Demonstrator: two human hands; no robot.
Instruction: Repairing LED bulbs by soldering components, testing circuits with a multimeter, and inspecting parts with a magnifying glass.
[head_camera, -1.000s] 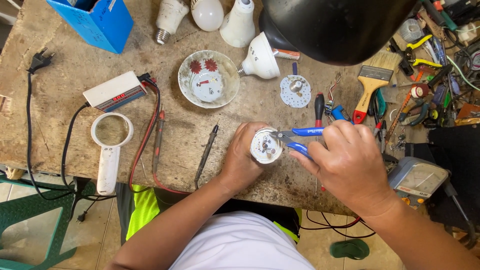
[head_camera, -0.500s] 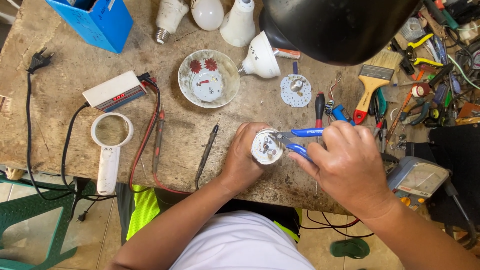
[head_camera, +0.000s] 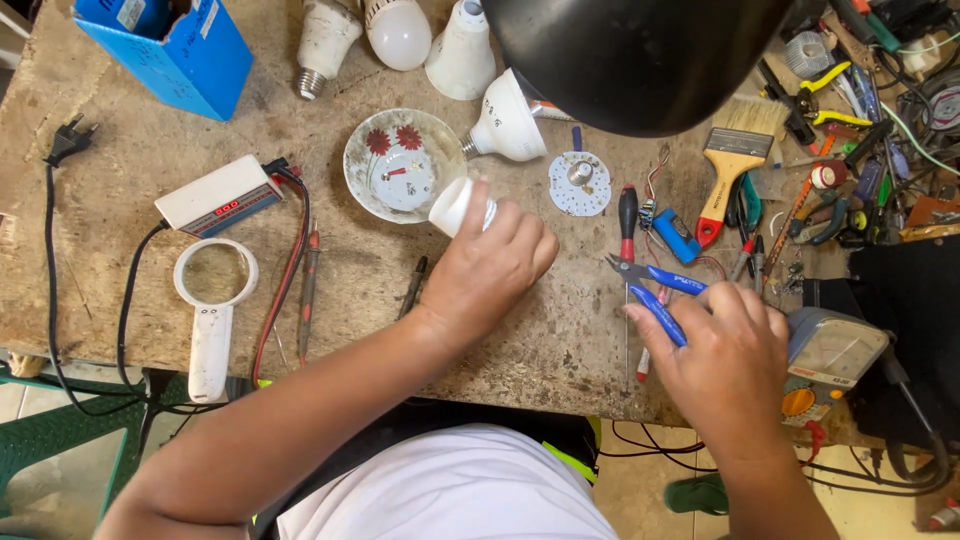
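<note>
My left hand (head_camera: 492, 265) grips a white bulb housing (head_camera: 455, 207) and tips it at the rim of a glass dish (head_camera: 358, 185) with red flower prints. Inside the dish lies a white round part. My right hand (head_camera: 722, 350) holds blue-handled pliers (head_camera: 655, 290) low over the bench, jaws pointing up-left, about a hand's width right of my left hand. A round white LED board (head_camera: 579, 184) lies beyond the pliers.
A black lamp shade (head_camera: 640, 60) hangs over the top centre. Several white bulbs (head_camera: 400, 32) and a blue box (head_camera: 170, 50) stand at the back. A tester with leads (head_camera: 220, 196), a magnifier (head_camera: 213, 300), a paintbrush (head_camera: 733, 165), a multimeter (head_camera: 835, 355) and several hand tools lie around.
My hands have parted. The left one carried the bulb housing up-left to the dish and tipped it. The right one drew the pliers away to the right.
</note>
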